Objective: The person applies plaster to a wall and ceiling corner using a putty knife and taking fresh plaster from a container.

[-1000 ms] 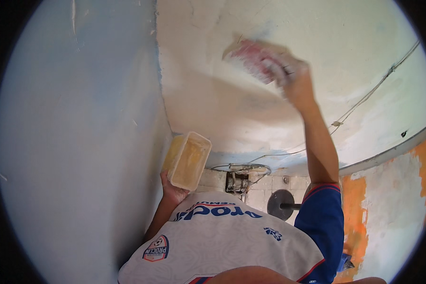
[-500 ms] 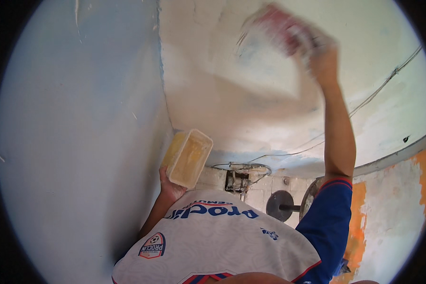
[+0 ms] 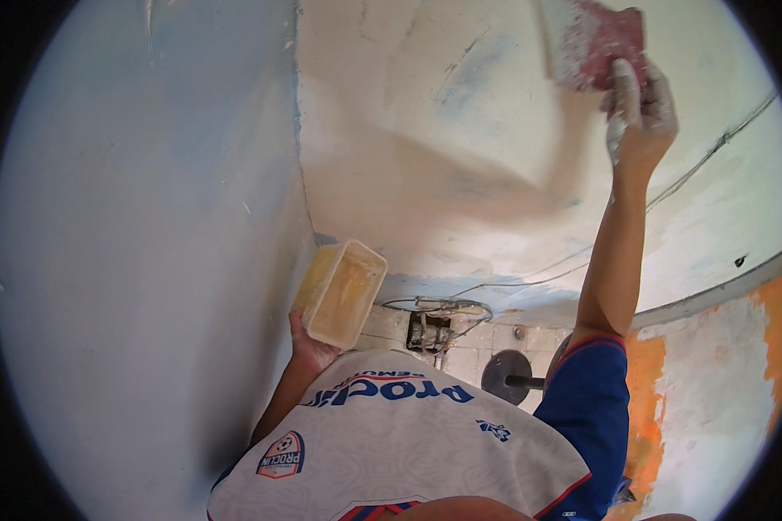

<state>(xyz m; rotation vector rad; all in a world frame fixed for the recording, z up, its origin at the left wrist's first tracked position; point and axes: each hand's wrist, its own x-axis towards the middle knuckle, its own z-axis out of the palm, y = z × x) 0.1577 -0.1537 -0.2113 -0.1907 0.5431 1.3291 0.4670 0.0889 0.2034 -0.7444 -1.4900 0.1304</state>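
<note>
The right hand (image 3: 645,113) is closed around one end of a flat red putty spreader (image 3: 613,43), with the thumb laid along the near face and the fingers mostly out of my sight behind it. That arm reaches high up to the right, in front of a cream-coloured wall (image 3: 374,78), and the spreader is up near the top of what I can see. Its left part is caked with whitish filler, and I cannot tell whether its edge touches the plaster. The same pale paste coats the thumb and runs down to the wrist.

Down low, the left hand (image 3: 314,350) grips a yellowish plastic tub (image 3: 326,282) by its lower end, in front of the chest and close to the corner where the cream wall meets a blue-grey wall (image 3: 139,260). The tub leans, its open mouth tipped toward the viewer, and pale smears line the inside.

The cream wall carries bluish patches and a few dark scratches, and the arm throws a soft shadow across it. A thin cable (image 3: 688,176) runs slantwise over its right side, passing behind the forearm. Below, beside a dark round disc (image 3: 506,377) on a bar, pale tiles surround a recess (image 3: 429,333) with wires and fittings. The person wears a white jersey (image 3: 391,434) with a blue sleeve, and orange paint (image 3: 646,391) shows in ragged patches farther right.
</note>
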